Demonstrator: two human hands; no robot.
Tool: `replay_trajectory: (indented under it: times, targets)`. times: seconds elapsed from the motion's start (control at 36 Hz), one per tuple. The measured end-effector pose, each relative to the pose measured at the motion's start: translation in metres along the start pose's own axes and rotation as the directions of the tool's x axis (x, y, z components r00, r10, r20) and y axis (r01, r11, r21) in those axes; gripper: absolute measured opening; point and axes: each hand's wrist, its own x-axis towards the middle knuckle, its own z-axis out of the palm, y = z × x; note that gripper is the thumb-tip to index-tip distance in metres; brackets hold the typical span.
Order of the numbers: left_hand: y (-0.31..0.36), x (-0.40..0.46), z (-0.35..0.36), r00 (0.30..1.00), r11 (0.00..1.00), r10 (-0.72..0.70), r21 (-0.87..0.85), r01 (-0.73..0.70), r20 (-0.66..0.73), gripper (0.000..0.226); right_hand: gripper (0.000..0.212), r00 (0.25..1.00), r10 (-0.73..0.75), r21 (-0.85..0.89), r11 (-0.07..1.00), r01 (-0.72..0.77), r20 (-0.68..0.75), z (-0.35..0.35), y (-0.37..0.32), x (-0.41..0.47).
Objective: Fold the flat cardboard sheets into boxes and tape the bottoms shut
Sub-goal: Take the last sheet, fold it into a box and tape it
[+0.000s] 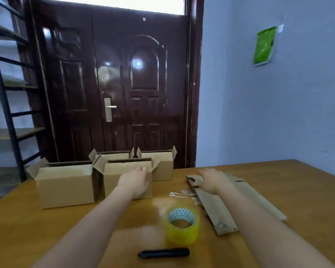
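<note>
**Four boxes up, flat sheets waiting**

Four brown cardboard boxes stand on the wooden table (46,225) with their top flaps sticking up. The big box (66,187) is at about 10 o'clock from the tape roll. The middle box (128,176) stands right beside it. Two more, the back left box (112,154) and the back right box (162,167), stand behind, close together.

The left hand (134,183) lies flat on the front of the middle box, fingers straight, tips at the top edge. It grips nothing.

The flat cardboard sheets (217,211) lie in a stack at about 2 o'clock from the tape roll. How many sheets there are cannot be told. The right hand (214,180) rests on the far end of the stack, fingers spread out and fairly straight, pressing down.

One round roll of shiny yellow-clear tape (182,225) stands on its flat side. One black pen-shaped thing (163,253) lies at 6 o'clock from it. White scraps (179,194) stick to the table at 12 o'clock.

Behind are a dark shiny door (112,84), a black metal shelf (6,105) and a green packet (264,45) on the blue wall.
</note>
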Motion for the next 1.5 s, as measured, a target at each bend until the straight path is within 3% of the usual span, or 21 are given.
replay_trajectory:
  times: [0.42,0.61,0.78,0.92,1.0,1.11,1.25,1.36,1.44,1.5]
  targets:
    - [0.137,0.025,0.029,0.945,0.958,0.286,-0.067,-0.279,0.157,0.05,0.053,0.968,0.221,0.009,0.975,-0.224,0.117,0.022,0.108,-0.039]
    - [0.174,0.031,0.053,0.92,0.971,0.213,-0.174,-0.162,0.328,0.043,0.051,0.917,0.35,0.073,0.927,-0.369,0.193,0.045,0.145,-0.053]
    - [0.185,0.033,0.065,0.866,0.939,0.186,-0.342,-0.019,0.464,0.049,0.056,0.831,0.476,0.354,0.754,-0.554,0.288,0.068,0.16,-0.059]
    - [0.194,0.033,0.066,0.892,0.909,0.169,-0.416,0.023,0.418,0.041,0.05,0.793,0.559,0.551,0.594,-0.586,0.241,0.08,0.169,-0.059]
    - [0.195,0.033,0.062,0.926,0.871,0.111,-0.483,0.083,0.36,0.038,0.054,0.741,0.625,0.693,0.421,-0.585,0.245,0.08,0.172,-0.058]
    - [0.193,0.033,0.057,0.954,0.737,0.022,-0.65,0.187,0.299,0.044,0.049,0.681,0.657,0.813,0.175,-0.555,0.324,0.081,0.176,-0.059]
    - [0.191,0.036,0.05,0.974,0.543,-0.046,-0.813,0.21,0.221,0.05,0.017,0.7,0.639,0.921,-0.033,-0.388,0.318,0.074,0.168,-0.065]
    - [0.185,0.039,0.035,0.986,0.288,-0.089,-0.944,0.161,0.141,0.054,0.01,0.728,0.651,0.975,-0.109,-0.194,0.217,0.057,0.158,-0.067]
    - [0.177,0.041,0.011,0.988,0.034,-0.13,-0.996,0.087,0.082,0.062,0.009,0.738,0.666,0.992,-0.121,-0.04,0.111,0.04,0.147,-0.068]
    - [0.17,0.041,-0.007,0.987,-0.077,-0.149,-0.996,0.047,0.058,0.066,0.011,0.749,0.661,0.991,-0.12,0.051,0.042,0.027,0.138,-0.07]
